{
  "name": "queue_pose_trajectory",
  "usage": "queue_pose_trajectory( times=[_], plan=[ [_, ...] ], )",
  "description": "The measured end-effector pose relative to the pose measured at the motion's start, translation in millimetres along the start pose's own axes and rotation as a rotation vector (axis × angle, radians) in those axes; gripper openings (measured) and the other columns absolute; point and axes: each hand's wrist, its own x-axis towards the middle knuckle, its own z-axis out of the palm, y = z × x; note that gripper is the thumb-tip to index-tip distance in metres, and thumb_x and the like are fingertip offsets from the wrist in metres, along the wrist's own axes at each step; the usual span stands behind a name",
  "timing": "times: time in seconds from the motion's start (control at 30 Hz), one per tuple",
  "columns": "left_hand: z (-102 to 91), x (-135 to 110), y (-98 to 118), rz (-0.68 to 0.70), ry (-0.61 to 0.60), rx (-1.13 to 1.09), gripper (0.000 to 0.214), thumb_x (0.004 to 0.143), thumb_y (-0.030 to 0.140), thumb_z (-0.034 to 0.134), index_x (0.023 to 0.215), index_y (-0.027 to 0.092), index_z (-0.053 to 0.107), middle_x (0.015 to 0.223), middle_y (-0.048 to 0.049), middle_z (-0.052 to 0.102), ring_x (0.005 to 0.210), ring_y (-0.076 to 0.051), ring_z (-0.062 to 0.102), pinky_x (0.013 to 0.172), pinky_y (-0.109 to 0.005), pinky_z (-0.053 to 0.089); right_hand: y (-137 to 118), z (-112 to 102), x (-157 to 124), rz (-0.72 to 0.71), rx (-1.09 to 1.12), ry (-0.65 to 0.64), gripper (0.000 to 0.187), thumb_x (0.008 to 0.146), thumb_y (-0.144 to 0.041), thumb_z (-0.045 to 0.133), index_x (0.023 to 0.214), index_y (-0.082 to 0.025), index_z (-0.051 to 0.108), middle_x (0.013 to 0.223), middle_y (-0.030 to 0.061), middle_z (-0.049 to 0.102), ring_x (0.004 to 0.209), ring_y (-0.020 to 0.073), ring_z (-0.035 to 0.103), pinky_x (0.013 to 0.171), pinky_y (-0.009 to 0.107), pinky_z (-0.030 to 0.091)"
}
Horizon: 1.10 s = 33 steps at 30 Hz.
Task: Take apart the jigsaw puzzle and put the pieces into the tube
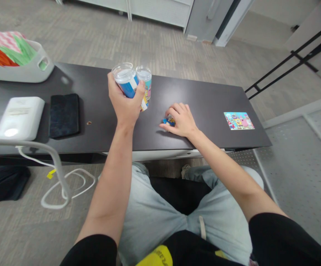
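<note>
My left hand (124, 101) holds a clear plastic tube (126, 80) with a blue and white label, lifted above the dark table (204, 107). A second clear tube (146, 87) with a colourful label shows just behind it; whether it stands on the table or is held too, I cannot tell. My right hand (181, 120) rests on the table with its fingers closed over a small pile of blue and yellow puzzle pieces (169, 121). A small finished cartoon picture card (239, 120) lies flat to the right.
A white box-shaped device (20, 117) with a cable and a black wallet-like case (64, 114) lie at the table's left. A grey basket (24, 72) with red, green and orange material sits at the far left corner. Black railing stands at the right.
</note>
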Motion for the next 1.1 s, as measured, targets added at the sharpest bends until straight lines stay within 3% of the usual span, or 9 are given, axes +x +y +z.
queue_pose_trajectory(
  times=[0.1, 0.13, 0.27, 0.37, 0.7, 0.83, 1.0, 1.1],
  plan=[
    [0.7, 3, -7, 0.02, 0.021, 0.001, 0.075, 0.088, 0.093, 0.093, 0.126, 0.036, 0.06, 0.131, -0.0061, 0.072, 0.146, -0.038, 0.076, 0.135, -0.067, 0.063, -1, 10, -21, 0.131, 0.029, 0.124, 0.078, 0.098, -0.086, 0.098, 0.153, -0.034, 0.078, 0.166, 0.0247, 0.076, 0.155, 0.0623, 0.064, 0.129, 0.088, 0.054],
    [0.7, 4, -8, 0.028, 0.015, 0.008, 0.076, 0.089, 0.094, 0.092, 0.125, 0.036, 0.059, 0.13, -0.0059, 0.072, 0.148, -0.038, 0.075, 0.134, -0.067, 0.063, -2, 13, -26, 0.16, 0.041, 0.133, 0.082, 0.098, -0.086, 0.099, 0.159, -0.035, 0.076, 0.168, 0.0256, 0.074, 0.155, 0.0636, 0.063, 0.128, 0.09, 0.054],
    [0.3, 8, -5, 0.023, -0.033, 0.028, 0.08, 0.09, 0.102, 0.086, 0.117, 0.034, 0.054, 0.125, -0.0042, 0.073, 0.157, -0.037, 0.069, 0.133, -0.064, 0.06, -4, 21, -32, 0.161, 0.073, 0.059, 0.057, 0.118, -0.072, 0.078, 0.162, -0.035, 0.075, 0.167, 0.024, 0.073, 0.152, 0.0587, 0.067, 0.129, 0.087, 0.057],
    [1.7, 10, 0, 0.006, -0.031, 0.035, 0.083, 0.09, 0.107, 0.081, 0.111, 0.034, 0.049, 0.119, -0.003, 0.073, 0.16, -0.035, 0.066, 0.133, -0.062, 0.057, -5, 20, -27, 0.134, 0.088, 0.028, 0.043, 0.126, -0.061, 0.066, 0.158, -0.034, 0.075, 0.165, 0.0226, 0.073, 0.15, 0.0539, 0.068, 0.131, 0.081, 0.059],
    [8.0, 8, 11, 0.023, -0.105, 0.072, 0.089, 0.087, 0.116, 0.07, 0.101, 0.035, 0.034, 0.115, -0.0024, 0.073, 0.172, -0.034, 0.056, 0.128, -0.063, 0.047, -5, 18, -23, 0.141, 0.06, 0.033, 0.024, 0.126, -0.057, 0.069, 0.133, -0.035, 0.074, 0.151, 0.0209, 0.077, 0.14, 0.0517, 0.069, 0.13, 0.079, 0.061],
    [8.1, 8, 11, 0.018, -0.1, 0.069, 0.095, 0.082, 0.119, 0.072, 0.1, 0.035, 0.03, 0.114, -0.0013, 0.07, 0.166, -0.033, 0.058, 0.126, -0.061, 0.045, -6, 19, -21, 0.157, 0.03, 0.036, 0.029, 0.126, -0.063, 0.07, 0.122, -0.034, 0.072, 0.143, 0.0214, 0.078, 0.136, 0.0521, 0.071, 0.122, 0.078, 0.063],
    [7.7, 9, -5, 0.048, -0.061, 0.096, 0.099, 0.078, 0.125, 0.063, 0.107, 0.035, 0.034, 0.11, -0.0018, 0.065, 0.152, -0.032, 0.062, 0.12, -0.059, 0.047, -8, 18, -22, 0.168, -0.005, 0.032, 0.038, 0.126, -0.071, 0.068, 0.113, -0.035, 0.072, 0.131, 0.0194, 0.083, 0.128, 0.0509, 0.075, 0.115, 0.076, 0.065],
    [16.2, 11, -14, 0.059, 0.036, 0.079, 0.121, 0.056, 0.139, 0.052, 0.114, 0.034, 0.042, 0.112, -0.0024, 0.063, 0.125, -0.027, 0.065, 0.117, -0.059, 0.05, -12, 15, -24, 0.175, -0.022, 0.029, 0.044, 0.126, -0.073, 0.066, 0.108, -0.034, 0.069, 0.125, 0.0201, 0.085, 0.124, 0.0495, 0.077, 0.115, 0.073, 0.066]
  ],
)
